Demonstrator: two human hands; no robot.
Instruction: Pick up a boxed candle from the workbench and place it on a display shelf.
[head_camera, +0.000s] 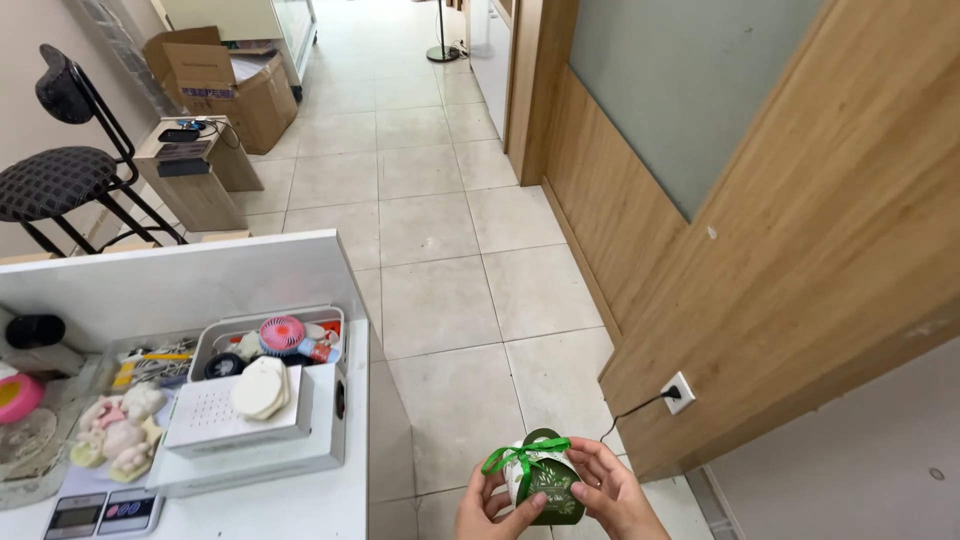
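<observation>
Holding a small green gift box (543, 487) with a green ribbon (522, 455) low and near, I close my left hand (487, 510) and right hand (612, 493) around its sides, above the tiled floor (450, 290), right of the white desk (290, 500).

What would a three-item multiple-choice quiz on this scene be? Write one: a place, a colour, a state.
1. Where is the gift box?
A. On the white desk
B. Between both hands, over the tiled floor
C. On the black chair

2. What colour is the ribbon?
A. Red
B. Green
C. Blue

3. How is the ribbon?
A. Tied in a bow
B. Hanging loose
C. Lying on the floor

Answers: 1 B, the left hand and right hand grip its sides above the floor. 2 B, it is bright green. 3 A, a bow sits on top of the box.
</observation>
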